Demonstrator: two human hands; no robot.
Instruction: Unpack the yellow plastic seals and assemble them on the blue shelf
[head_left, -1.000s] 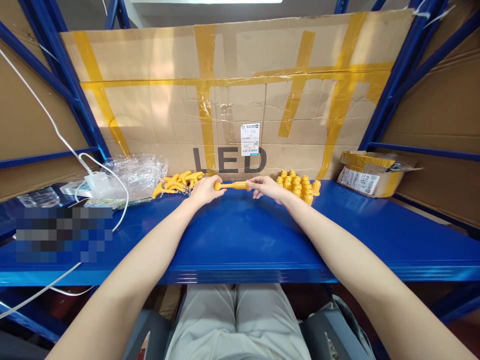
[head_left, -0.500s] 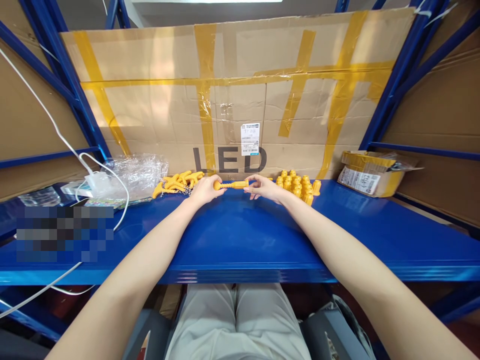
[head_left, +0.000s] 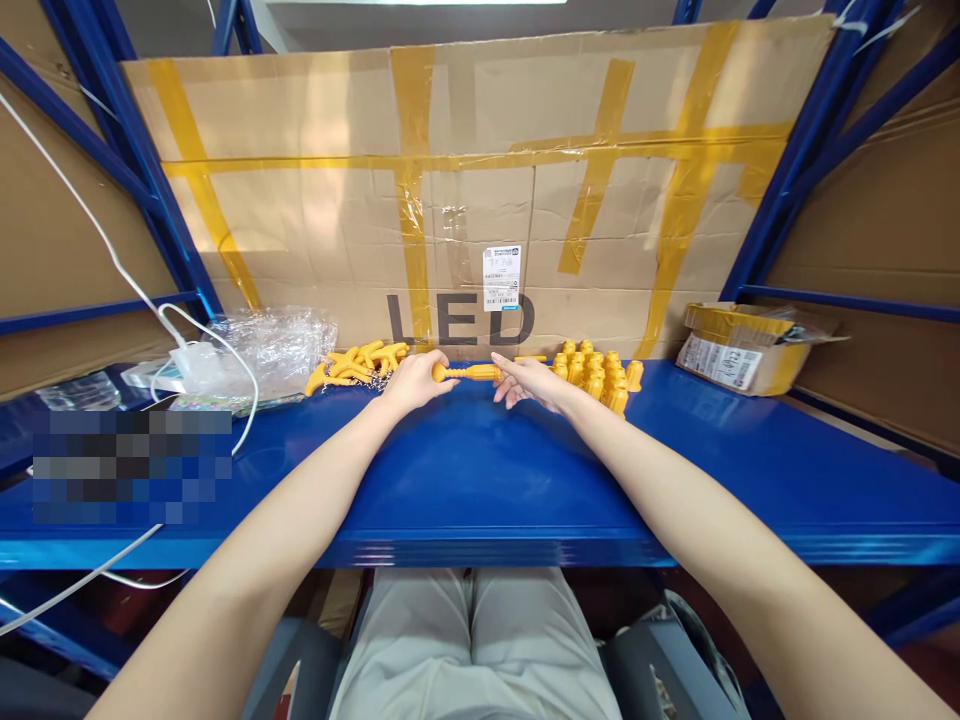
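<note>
Both of my hands are at a yellow plastic stick (head_left: 480,372) held level above the blue shelf. It has a round left end, a twisted thin shaft and a thicker ribbed right part. My left hand (head_left: 414,383) pinches the round end between thumb and fingers. The thumb and fingers of my right hand (head_left: 531,382) close around the thicker end and partly hide it. Left of my left hand lies a heap of yellow branched pieces (head_left: 366,360) with small metal chains. Several yellow ribbed pieces (head_left: 592,375) stand close together just beyond my right hand.
The blue shelf (head_left: 480,470) runs across in front of me, backed by a large taped cardboard sheet (head_left: 322,240). Clear plastic wrap (head_left: 277,340), a white plug with cable (head_left: 199,368) and a blurred patch are at left. A small open carton (head_left: 739,350) stands at right.
My right hand has shifted slightly right along the stick, and its fingers cover the thick end differently. My left hand keeps its pinch, moved a touch rightward.
</note>
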